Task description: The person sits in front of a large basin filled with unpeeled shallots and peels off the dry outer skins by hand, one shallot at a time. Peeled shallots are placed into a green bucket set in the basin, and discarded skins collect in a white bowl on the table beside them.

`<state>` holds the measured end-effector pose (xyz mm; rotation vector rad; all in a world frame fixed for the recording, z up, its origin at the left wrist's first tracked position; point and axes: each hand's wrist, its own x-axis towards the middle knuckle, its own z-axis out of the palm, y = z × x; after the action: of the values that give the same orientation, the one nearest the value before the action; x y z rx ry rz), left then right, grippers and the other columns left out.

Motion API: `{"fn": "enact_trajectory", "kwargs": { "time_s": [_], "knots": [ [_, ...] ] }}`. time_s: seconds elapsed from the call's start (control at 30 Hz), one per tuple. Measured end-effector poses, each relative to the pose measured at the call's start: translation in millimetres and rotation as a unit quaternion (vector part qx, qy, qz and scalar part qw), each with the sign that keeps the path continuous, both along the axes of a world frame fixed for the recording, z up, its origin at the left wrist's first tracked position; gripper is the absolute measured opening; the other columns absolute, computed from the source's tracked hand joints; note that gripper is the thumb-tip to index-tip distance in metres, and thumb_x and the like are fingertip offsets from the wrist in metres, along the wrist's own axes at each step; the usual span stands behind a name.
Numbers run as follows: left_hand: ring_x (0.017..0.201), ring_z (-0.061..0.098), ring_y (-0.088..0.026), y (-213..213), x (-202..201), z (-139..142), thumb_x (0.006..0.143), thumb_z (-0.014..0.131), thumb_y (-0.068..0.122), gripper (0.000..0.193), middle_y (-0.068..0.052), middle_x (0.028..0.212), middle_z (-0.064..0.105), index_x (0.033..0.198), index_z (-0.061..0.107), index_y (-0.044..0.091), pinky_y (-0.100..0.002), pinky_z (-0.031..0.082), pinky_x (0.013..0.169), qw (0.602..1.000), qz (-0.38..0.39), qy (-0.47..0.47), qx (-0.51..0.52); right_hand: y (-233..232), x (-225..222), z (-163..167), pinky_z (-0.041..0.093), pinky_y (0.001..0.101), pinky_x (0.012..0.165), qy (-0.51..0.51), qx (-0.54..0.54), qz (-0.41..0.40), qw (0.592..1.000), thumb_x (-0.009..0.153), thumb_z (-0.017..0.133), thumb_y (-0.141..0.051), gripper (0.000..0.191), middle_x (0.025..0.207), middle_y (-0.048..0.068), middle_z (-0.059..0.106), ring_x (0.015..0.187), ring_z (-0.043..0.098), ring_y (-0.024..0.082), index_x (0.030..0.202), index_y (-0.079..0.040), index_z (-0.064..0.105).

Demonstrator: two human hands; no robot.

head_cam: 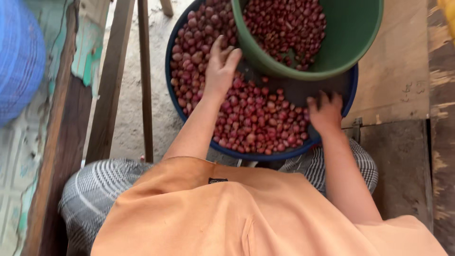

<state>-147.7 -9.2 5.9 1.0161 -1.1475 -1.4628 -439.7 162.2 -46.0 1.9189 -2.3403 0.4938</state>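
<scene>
Two round plastic containers show: one wide dark-blue basin [173,90] and one green bucket [353,45] tilted over its far side. Both hold small red shallots [258,116], too many to count. The left hand [221,71] lies flat on the shallots, fingers loosely together against the bucket's wall. The right hand [325,113] rests near the basin's rim, fingers curled into the shallots.

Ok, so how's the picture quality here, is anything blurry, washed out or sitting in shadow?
Head view: soft, even daylight with no glare; the small red shallots in the round dark-blue basin look slightly soft, not crisp; the left hand shows mild blur; the right hand sits in shade under the green plastic bucket; the blue mesh bag at the edge is soft.
</scene>
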Motion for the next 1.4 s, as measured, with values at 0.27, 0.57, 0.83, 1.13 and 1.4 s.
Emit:
{"fn": "enact_trajectory", "kwargs": {
  "time_s": [0.27, 0.57, 0.83, 1.13, 1.4],
  "knots": [
    [0.12, 0.066, -0.032, 60.8, 95.2, -49.3, 0.102, 0.062, 0.024, 0.032, -0.013, 0.129, 0.071, 0.13, 0.068, 0.01, -0.04, 0.052, 0.103, 0.909, 0.153, -0.343, -0.178, -34.2, 122.6, -12.5, 0.035, 0.0546, 0.121, -0.322, -0.019, 0.131, 0.937, 0.099, 0.064, -0.044, 0.056, 0.161, 0.023, 0.041, 0.148, 0.039, 0.043, 0.148, -0.018, 0.053],
    [0.118, 0.061, -0.035, 76.5, 74.2, -59.9, 0.083, 0.072, 0.008, 0.033, -0.01, 0.118, 0.07, 0.115, 0.073, 0.012, -0.043, 0.052, 0.101, 0.818, -0.004, -0.458, -0.347, -7.9, 165.7, 33.2, 0.045, 0.0493, 0.113, -0.085, -0.041, 0.295, 0.951, 0.086, 0.075, -0.022, 0.036, 0.143, 0.012, 0.061, 0.138, 0.055, 0.037, 0.122, -0.017, 0.072],
    [0.119, 0.058, -0.036, 72.7, 61.0, -57.9, 0.086, 0.074, 0.014, 0.032, -0.013, 0.115, 0.065, 0.114, 0.061, 0.006, -0.047, 0.049, 0.095, 0.84, -0.044, -0.433, -0.324, -31.2, 77.7, 24.6, 0.055, 0.04, 0.092, -0.218, -0.032, 0.103, 0.97, 0.092, 0.074, -0.015, 0.025, 0.118, 0.014, 0.072, 0.107, 0.07, 0.031, 0.116, -0.01, 0.075],
    [0.108, 0.066, -0.033, 66.8, 54.3, -47.4, 0.105, 0.057, 0.015, 0.013, -0.015, 0.109, 0.069, 0.114, 0.063, 0.008, -0.04, 0.053, 0.093, 0.939, 0.096, -0.226, -0.241, -85.7, 102.0, 10.1, 0.054, 0.0465, 0.089, -0.057, -0.021, 0.211, 0.976, 0.085, 0.075, -0.013, 0.026, 0.108, 0.01, 0.073, 0.104, 0.068, 0.034, 0.111, -0.013, 0.076],
    [0.087, 0.065, -0.013, 57.1, 73.8, -61.3, 0.11, 0.053, 0.025, 0.022, -0.004, 0.09, 0.068, 0.105, 0.065, 0.007, -0.029, 0.053, 0.08, 0.986, 0.073, -0.109, -0.106, -60.5, 100.7, 41.0, 0.052, 0.0489, 0.083, -0.159, 0.015, 0.21, 0.965, 0.083, 0.078, -0.015, 0.036, 0.108, 0.015, 0.066, 0.099, 0.063, 0.039, 0.117, -0.009, 0.07]
  ]
}}
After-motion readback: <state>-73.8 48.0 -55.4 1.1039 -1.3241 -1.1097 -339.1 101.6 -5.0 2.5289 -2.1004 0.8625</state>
